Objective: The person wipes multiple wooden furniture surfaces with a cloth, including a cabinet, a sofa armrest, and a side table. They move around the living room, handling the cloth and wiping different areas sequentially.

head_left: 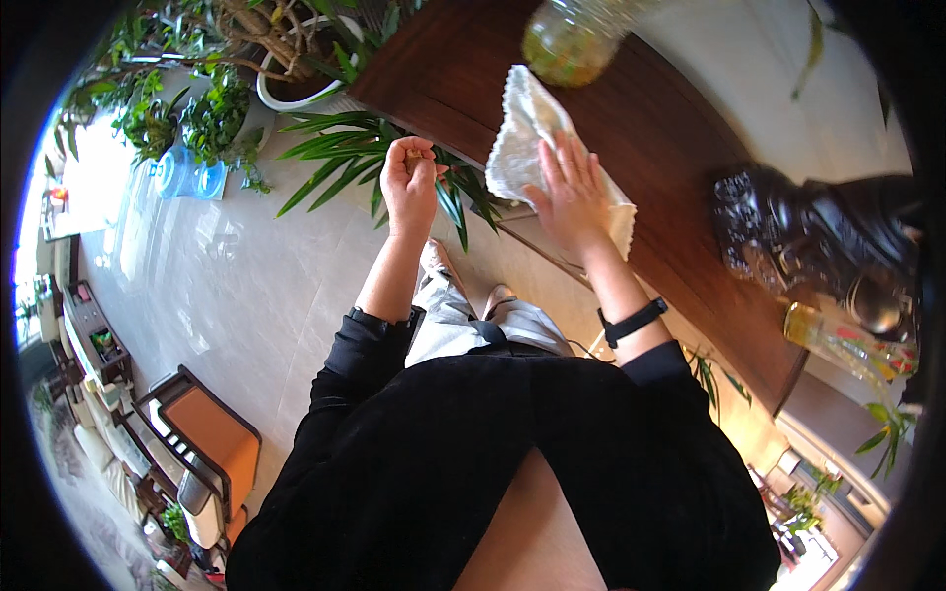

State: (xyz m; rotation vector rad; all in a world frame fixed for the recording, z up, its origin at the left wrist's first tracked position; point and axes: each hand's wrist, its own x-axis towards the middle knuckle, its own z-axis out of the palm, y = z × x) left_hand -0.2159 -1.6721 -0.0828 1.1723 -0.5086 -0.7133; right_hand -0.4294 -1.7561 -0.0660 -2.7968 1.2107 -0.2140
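My right hand (570,196) holds a white cloth (517,137) with scalloped edges under its palm, against the top of a dark wooden table (643,133). The fingers lie stretched out over the cloth. Off the table's near edge, my left hand (410,188) is curled round a small brownish thing (414,156), mostly hidden by the fingers. Beyond the cloth stands a glass vase (565,48) with greenish-yellow contents.
A dark glossy sculpture (820,221) and another glass vase (828,329) stand at the right. Long leaves (347,151) spread beside the table edge. A potted tree (295,89), a blue water jug (191,173) and an orange-seated chair (211,421) are to the left.
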